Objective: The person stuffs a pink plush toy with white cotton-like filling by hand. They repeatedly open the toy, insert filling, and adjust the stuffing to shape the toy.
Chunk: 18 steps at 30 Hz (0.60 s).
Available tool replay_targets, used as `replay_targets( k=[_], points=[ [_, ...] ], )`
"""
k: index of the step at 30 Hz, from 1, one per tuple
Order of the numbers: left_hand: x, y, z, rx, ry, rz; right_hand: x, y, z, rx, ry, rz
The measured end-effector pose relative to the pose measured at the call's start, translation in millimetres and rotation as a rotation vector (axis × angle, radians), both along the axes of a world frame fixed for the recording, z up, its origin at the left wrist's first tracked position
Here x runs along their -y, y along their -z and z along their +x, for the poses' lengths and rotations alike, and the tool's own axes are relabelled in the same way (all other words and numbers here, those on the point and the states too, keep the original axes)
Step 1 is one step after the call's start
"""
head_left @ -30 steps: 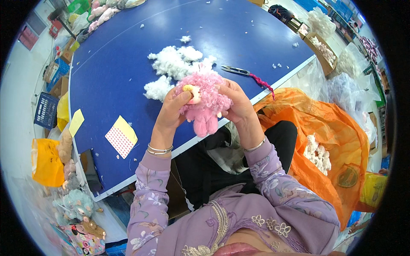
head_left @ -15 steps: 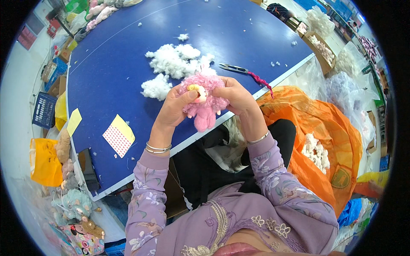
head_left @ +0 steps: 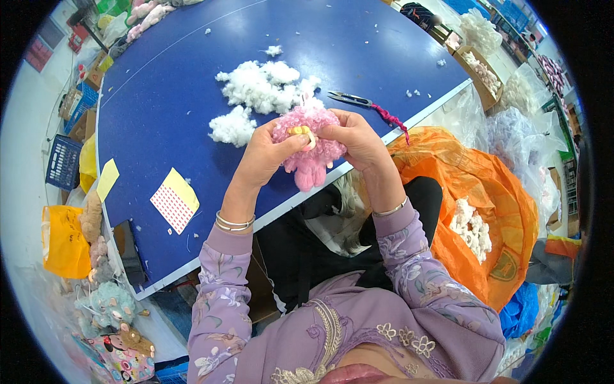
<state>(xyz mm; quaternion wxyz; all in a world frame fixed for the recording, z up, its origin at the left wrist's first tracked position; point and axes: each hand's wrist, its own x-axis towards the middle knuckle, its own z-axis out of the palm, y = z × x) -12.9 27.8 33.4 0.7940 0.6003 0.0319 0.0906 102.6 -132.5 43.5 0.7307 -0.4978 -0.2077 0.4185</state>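
Between both hands, above the near edge of the blue table (head_left: 384, 57), I hold a small pink plush doll (head_left: 311, 176) with curly fur round its face and short pink legs hanging down. My left hand (head_left: 263, 150) grips its left side, the thumb pressed over the face near a yellow tuft. On the other side my right hand (head_left: 358, 142) pinches the curly fur, its thumb at the face's edge. Most of the face is covered by my thumbs. White stuffing (head_left: 265, 86) lies in loose clumps just beyond the doll. Thread snips (head_left: 350, 98) with a pink cord rest to the right.
A sheet of small red-marked stickers (head_left: 174, 201) and a yellow slip (head_left: 107, 180) lie at the table's left. An orange bag (head_left: 492, 185) holding white plush pieces (head_left: 470, 232) stands by my right knee. Plush toys (head_left: 109, 304) hang at the lower left.
My left thumb has shifted inward across the doll's face, covering more of it. The doll's legs are tipped slightly up. At the right edge, another person's hand has gone from view.
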Motion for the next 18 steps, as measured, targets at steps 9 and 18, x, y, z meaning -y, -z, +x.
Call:
replay_targets(
  k=[9,18],
  points=[
    [-0.8,3.1,1.6,-0.024,-0.005,-0.013,2.1,7.9,8.3,-0.013,-0.078,-0.002],
    [2.5,0.8,2.3,-0.097,-0.077,0.176,6.5,3.7,12.1,0.243,-0.052,-0.179]
  ],
)
